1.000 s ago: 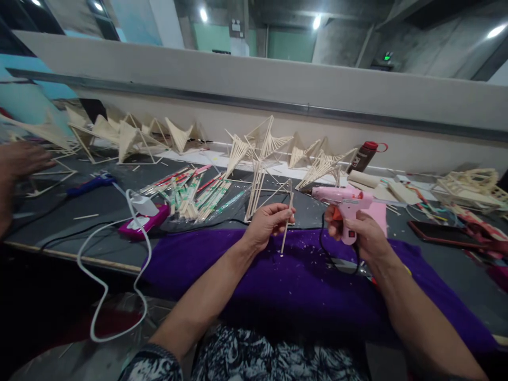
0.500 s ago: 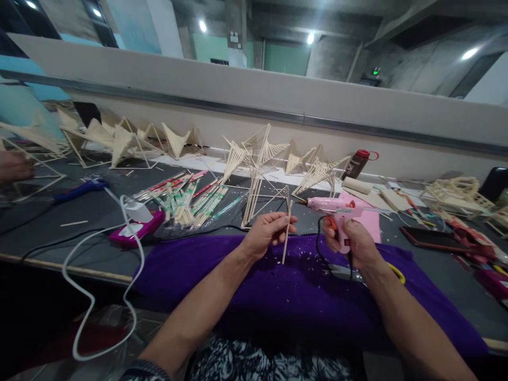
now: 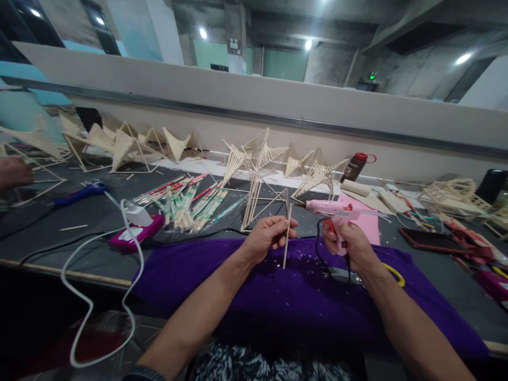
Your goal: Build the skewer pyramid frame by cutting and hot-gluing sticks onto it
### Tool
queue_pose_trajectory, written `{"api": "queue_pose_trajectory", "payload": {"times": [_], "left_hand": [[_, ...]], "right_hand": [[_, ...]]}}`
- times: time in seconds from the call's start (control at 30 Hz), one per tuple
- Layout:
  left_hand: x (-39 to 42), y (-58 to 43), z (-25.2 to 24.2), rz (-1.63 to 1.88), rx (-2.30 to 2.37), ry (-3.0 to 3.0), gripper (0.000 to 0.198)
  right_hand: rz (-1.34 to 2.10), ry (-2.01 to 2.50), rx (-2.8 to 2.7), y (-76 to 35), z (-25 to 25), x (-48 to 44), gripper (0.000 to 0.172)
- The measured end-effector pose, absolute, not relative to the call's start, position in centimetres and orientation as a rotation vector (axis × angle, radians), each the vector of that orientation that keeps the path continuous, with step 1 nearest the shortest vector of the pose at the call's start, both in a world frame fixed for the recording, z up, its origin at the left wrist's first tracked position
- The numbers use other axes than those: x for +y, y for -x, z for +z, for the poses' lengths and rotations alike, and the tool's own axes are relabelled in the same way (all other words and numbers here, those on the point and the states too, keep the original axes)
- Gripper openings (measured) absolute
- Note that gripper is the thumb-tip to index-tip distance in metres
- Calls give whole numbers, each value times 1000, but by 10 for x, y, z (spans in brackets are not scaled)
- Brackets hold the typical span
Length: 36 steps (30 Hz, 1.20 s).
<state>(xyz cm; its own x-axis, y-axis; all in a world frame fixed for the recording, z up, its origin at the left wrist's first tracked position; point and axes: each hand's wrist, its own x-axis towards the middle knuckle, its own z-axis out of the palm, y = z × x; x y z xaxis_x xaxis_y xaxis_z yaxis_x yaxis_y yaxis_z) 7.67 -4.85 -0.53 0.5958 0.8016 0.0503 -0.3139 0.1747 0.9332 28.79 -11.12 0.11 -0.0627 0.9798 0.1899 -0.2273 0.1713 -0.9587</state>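
Thin wooden sticks (image 3: pixel 286 248) are pinched between the thumb and fingers of my left hand (image 3: pixel 268 235), roughly upright above the purple cloth (image 3: pixel 246 296). My right hand (image 3: pixel 349 243) is wrapped round the handle of a pink glue gun (image 3: pixel 329 207). The gun's nozzle points left, a short way right of the sticks' upper part, seemingly apart from them. Behind my hands stands a wooden stick model (image 3: pixel 254 198) with fanned ribs. Small wood scraps lie on the cloth.
Bundled sticks (image 3: pixel 198 206), a magenta power strip (image 3: pixel 137 233) and a blue glue gun (image 3: pixel 81 193) are on the left. A bottle (image 3: pixel 355 167), phone (image 3: pixel 432 241) and yellow-handled scissors (image 3: pixel 395 274) are on the right. Another person's hand (image 3: pixel 14 172) shows far left.
The camera view has shifted slightly, so most things sit a little lower. The glue gun's nozzle is slightly nearer the sticks. Both hands keep their holds.
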Motion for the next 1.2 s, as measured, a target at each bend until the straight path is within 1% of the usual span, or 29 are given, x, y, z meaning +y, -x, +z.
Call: {"api": "queue_pose_trajectory", "payload": {"times": [0.47, 0.8, 1.2], "left_hand": [[-49, -76, -4, 847, 518, -1140, 23], [-48, -76, -5, 827, 526, -1157, 23], [-48, -72, -3, 776, 461, -1122, 22]], "right_hand": [[1228, 912, -1229, -288, 1, -110, 36], [1219, 917, -1211, -289, -1, -110, 33], [1234, 941, -1230, -289, 2, -110, 36]]}}
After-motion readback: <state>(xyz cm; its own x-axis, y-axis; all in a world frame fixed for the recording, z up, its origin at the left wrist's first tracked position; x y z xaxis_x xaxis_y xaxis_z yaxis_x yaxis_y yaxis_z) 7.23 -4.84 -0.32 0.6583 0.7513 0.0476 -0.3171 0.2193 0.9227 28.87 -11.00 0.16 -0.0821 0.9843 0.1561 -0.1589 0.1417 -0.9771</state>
